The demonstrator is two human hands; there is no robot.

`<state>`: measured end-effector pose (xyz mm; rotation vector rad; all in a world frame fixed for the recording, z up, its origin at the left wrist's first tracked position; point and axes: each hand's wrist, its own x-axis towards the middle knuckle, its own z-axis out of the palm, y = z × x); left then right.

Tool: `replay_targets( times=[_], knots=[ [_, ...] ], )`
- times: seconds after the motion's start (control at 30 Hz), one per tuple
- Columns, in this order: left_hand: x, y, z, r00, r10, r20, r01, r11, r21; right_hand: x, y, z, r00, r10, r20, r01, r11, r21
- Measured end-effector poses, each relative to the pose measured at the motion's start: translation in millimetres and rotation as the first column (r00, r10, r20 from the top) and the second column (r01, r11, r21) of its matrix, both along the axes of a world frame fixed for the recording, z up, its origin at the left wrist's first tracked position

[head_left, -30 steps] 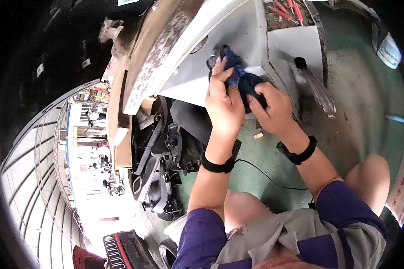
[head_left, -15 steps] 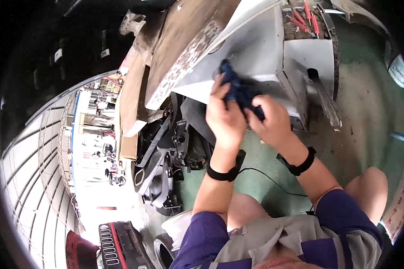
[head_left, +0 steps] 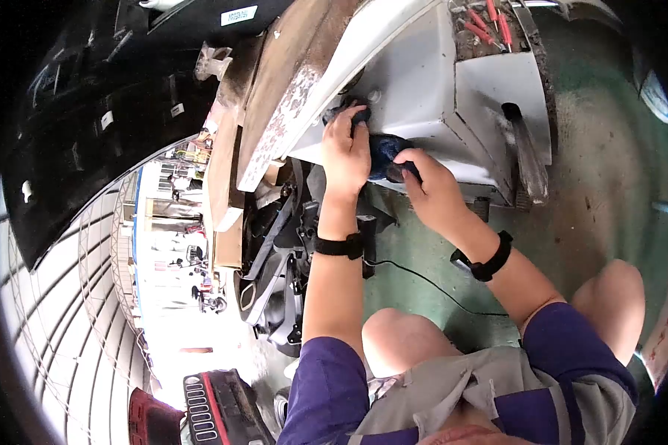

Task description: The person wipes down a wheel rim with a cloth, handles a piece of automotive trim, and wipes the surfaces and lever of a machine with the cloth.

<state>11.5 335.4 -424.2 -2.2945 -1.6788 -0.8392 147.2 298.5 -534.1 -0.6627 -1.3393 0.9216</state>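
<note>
A dark blue cloth (head_left: 384, 152) stretches between my hands against a white metal housing (head_left: 416, 74). My left hand (head_left: 345, 152) is closed on the cloth's far end, close to the housing's left edge beside a curved white strip. With thumb and fingers, my right hand (head_left: 434, 185) pinches the near end, by the lower front edge of the housing. A dark piece shows at the right fingertips; I cannot tell whether it is more cloth or another item. Both wrists wear black bands.
Several red-handled tools (head_left: 490, 28) lie in a dirty recess on top. A metal bar (head_left: 528, 159) sticks out at the right. Black plastic parts (head_left: 282, 245) are piled at lower left, below a brown board (head_left: 274, 104). A black cable (head_left: 438, 285) crosses the green floor.
My left hand has moved left and slightly up the housing with its end of the cloth. The cloth is more spread out, and my hands are farther apart.
</note>
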Motion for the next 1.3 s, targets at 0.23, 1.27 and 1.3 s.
replay_targets(
  times=[0.23, 1.27, 1.3],
  knots=[
    [49, -34, -6, 0.998, -0.056, -0.019, 0.057, 0.995, 0.083, 11, 0, -14, 0.983, -0.067, -0.172, 0.042, 0.988, -0.146],
    [121, -51, -168, 0.924, -0.043, 0.381, 0.268, 0.782, -0.562, 178, 76, -121, 0.935, -0.193, -0.298, -0.001, 0.838, -0.546],
    [128, -45, -164, 0.909, -0.019, 0.416, 0.275, 0.777, -0.567, 182, 77, -115, 0.892, -0.231, -0.388, -0.013, 0.845, -0.534]
  ],
)
